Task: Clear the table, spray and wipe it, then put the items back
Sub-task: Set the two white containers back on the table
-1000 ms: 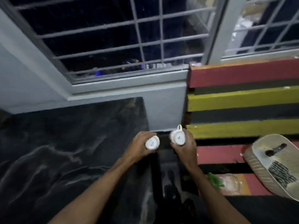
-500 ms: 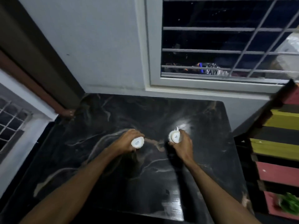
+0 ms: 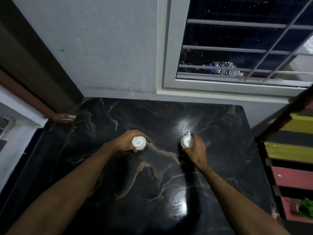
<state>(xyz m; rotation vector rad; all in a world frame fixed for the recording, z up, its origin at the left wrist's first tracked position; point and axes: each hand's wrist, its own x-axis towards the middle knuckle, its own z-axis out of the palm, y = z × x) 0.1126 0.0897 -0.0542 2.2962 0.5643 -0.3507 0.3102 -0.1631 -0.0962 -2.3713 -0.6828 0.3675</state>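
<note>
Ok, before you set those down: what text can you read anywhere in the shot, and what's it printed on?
"SISTA": on the base of the white cup in the left hand, held bottom-up. A smaller line under it is too small to read.
Mark on the base of the cup in the right hand: partly covered and blurred, unreadable.
Nothing legible on the table, wall or window.

Wall, window and slats around the work spot

A pale textured plaster wall (image 3: 101,48) rises behind; to its right a white-framed window with grey metal bars (image 3: 237,50) shows darkness outside. At far right stand yellow, black and red painted wooden slats (image 3: 291,151), with something green and leafy (image 3: 305,208) near their lower end.
</note>
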